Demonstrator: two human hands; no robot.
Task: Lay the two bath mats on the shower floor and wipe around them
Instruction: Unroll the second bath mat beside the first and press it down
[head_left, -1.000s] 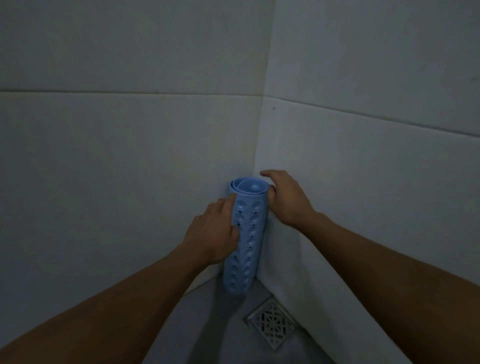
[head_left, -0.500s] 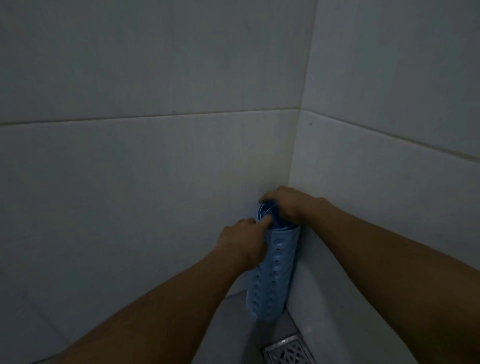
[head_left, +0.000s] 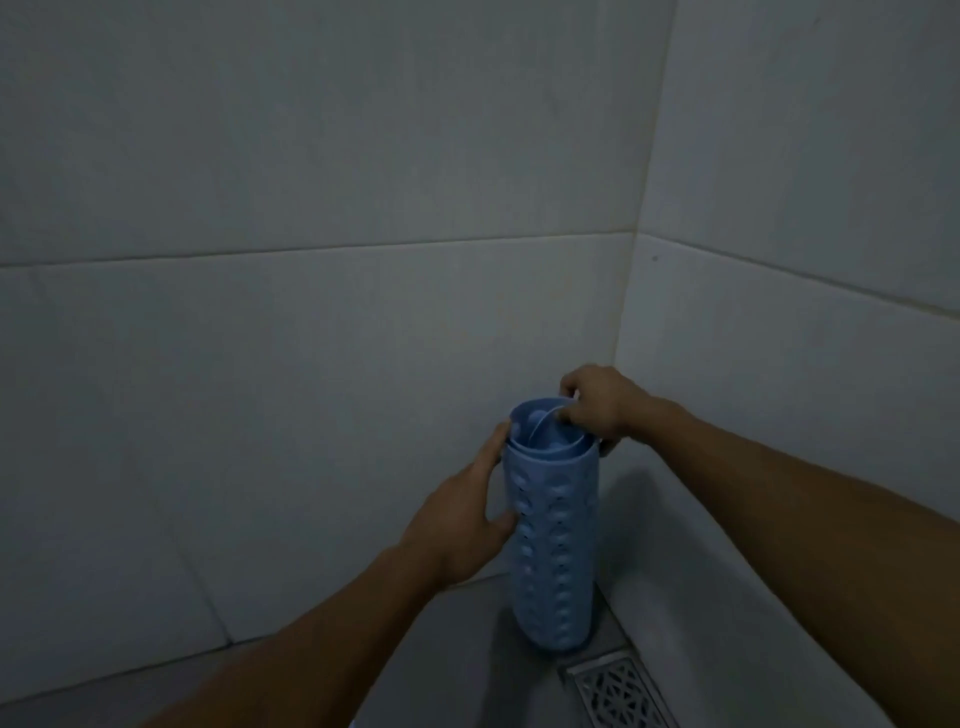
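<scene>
A blue rolled mat (head_left: 553, 540) stands up in the corner of the shower floor (head_left: 457, 654), just beside the drain (head_left: 618, 693). The left hand (head_left: 460, 525) cups its side, fingers half open. The right hand (head_left: 600, 402) pinches its top edge with curled fingers.

Head-worn, wide-angle, looking forward and down into a tiled shower corner (head_left: 626, 332), close over both forearms; single view only.
</scene>
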